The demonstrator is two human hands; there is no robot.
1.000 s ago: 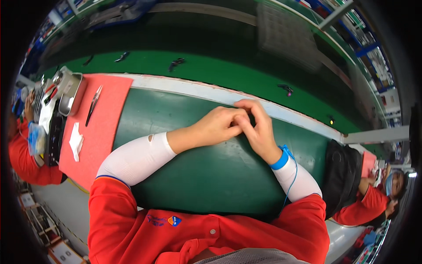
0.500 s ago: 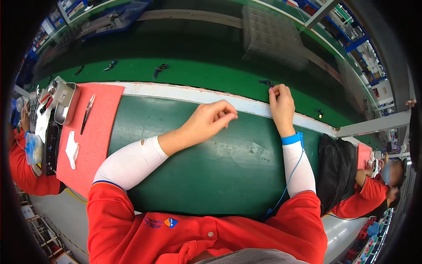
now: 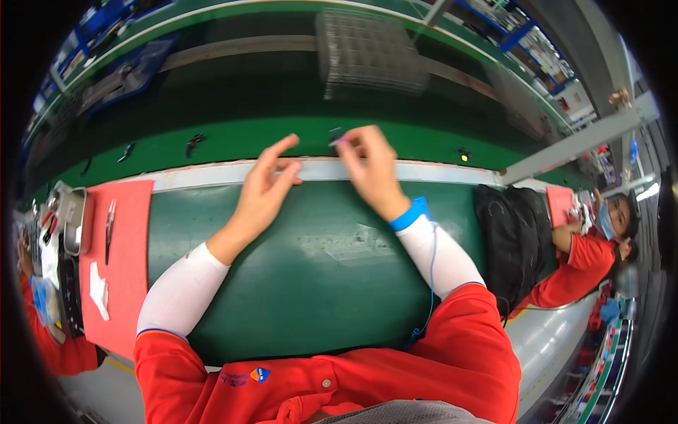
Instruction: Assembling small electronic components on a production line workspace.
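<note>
My right hand (image 3: 371, 169) is over the near edge of the green belt (image 3: 247, 134), its fingertips pinched on a small dark part (image 3: 335, 133) with a pinkish-purple bit. What exactly the part is, I cannot make out. To its left, my left hand (image 3: 261, 187) reaches above the white rail (image 3: 212, 174) with fingers spread and nothing in them. A blue wrist strap (image 3: 412, 214) with a thin cord circles my right wrist. Other small dark parts lie apart on the belt: one (image 3: 194, 144) beyond my left hand, another (image 3: 126, 151) farther left, and one with a yellow spot (image 3: 463, 154) at right.
Tweezers (image 3: 109, 233) and a white scrap (image 3: 99, 291) lie on a pink mat (image 3: 131, 261) at left, beside a metal tray (image 3: 79, 230). A black bag (image 3: 519, 244) rests on the right of the green table (image 3: 318, 283). A clear compartment tray (image 3: 360, 56) is farther back. Co-workers sit either side.
My right hand has moved left toward my left hand, with the small dark part at its fingertips. My left hand has moved forward and its fingers have opened. The whole view has shifted.
</note>
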